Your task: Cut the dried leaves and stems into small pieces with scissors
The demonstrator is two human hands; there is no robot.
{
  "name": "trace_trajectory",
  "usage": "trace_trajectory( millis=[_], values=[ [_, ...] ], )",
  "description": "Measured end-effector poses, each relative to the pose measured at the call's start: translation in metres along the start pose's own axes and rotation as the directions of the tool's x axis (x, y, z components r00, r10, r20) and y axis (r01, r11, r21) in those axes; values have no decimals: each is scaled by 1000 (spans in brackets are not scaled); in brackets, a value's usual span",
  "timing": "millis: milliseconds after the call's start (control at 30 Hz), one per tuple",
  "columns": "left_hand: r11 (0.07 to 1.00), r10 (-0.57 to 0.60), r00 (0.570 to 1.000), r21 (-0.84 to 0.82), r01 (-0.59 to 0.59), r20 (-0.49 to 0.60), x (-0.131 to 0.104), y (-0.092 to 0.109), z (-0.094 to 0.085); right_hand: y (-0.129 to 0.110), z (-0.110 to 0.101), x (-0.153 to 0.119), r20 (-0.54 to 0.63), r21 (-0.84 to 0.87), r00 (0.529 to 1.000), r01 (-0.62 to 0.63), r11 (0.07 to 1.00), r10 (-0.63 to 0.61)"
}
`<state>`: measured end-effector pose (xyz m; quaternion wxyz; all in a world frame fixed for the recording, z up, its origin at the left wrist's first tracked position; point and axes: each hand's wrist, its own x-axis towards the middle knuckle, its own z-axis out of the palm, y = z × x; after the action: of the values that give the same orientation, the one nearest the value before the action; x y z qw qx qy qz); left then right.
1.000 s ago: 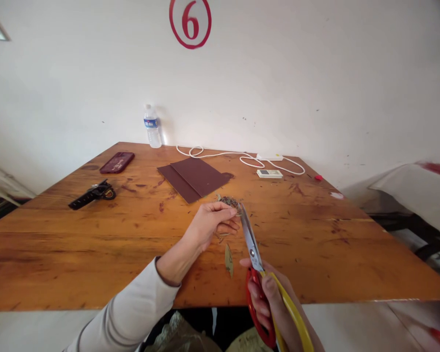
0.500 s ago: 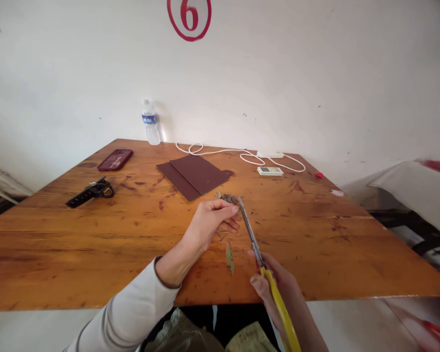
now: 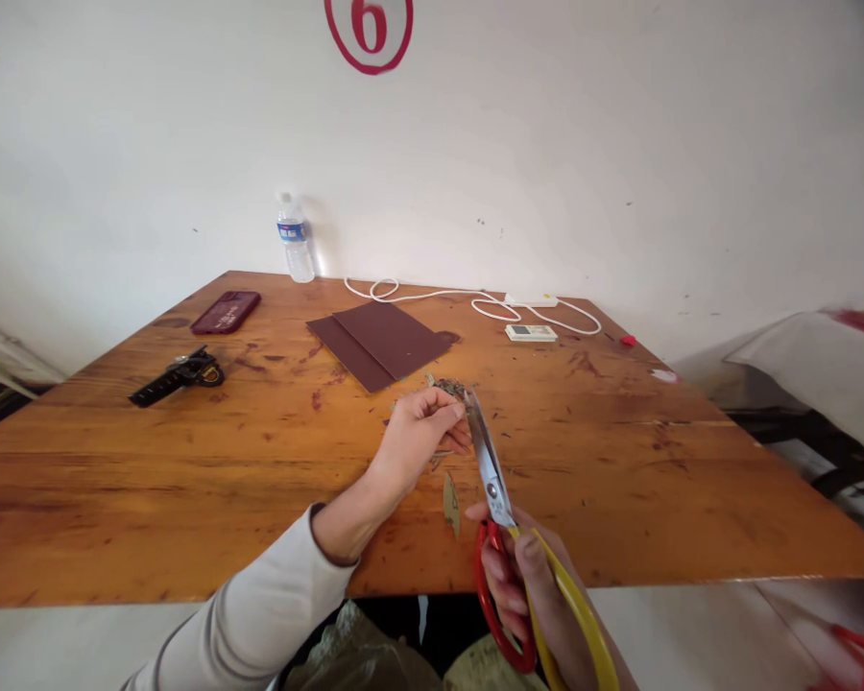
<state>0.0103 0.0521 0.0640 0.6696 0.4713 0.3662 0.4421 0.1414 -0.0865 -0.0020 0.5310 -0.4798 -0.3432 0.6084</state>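
Observation:
In my right hand (image 3: 540, 585) is a pair of scissors (image 3: 491, 480) with one red and one yellow handle; the blades are slightly apart and point away from me. Their tips reach right beside the fingertips of my left hand (image 3: 421, 432). Thumb and forefinger of that hand are pinched together, and whatever they hold is too small to make out. Just beyond the left fingers lies a little heap of dark clippings (image 3: 450, 388). A pointed, leaf-shaped sandpaper-like scrap (image 3: 451, 504) rests on the wood nearer to me, between my hands.
Two dark brown sheets (image 3: 393, 341) overlap on the wooden table (image 3: 259, 499). A phone (image 3: 226, 313) and a black strap (image 3: 180, 376) lie at the left. Along the back stand a water bottle (image 3: 295, 240), a white power strip (image 3: 531, 300) with its cord, and a white remote (image 3: 531, 333).
My right hand has turned the scissors so that their flat side and the red handle show. The handles have spread and the blades have parted slightly. My left hand stays nearly in place.

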Motion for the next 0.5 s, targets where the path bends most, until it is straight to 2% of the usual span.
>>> trace_trajectory(
  millis=[200, 500],
  values=[
    [1000, -4, 1000, -8, 4, -12, 1, -3, 0, 9, -5, 5, 28, 36, 999, -24, 999, 23],
    [997, 74, 997, 41, -72, -35, 1, -3, -1, 10, -8, 9, 47, 57, 998, -35, 998, 33]
  ],
)
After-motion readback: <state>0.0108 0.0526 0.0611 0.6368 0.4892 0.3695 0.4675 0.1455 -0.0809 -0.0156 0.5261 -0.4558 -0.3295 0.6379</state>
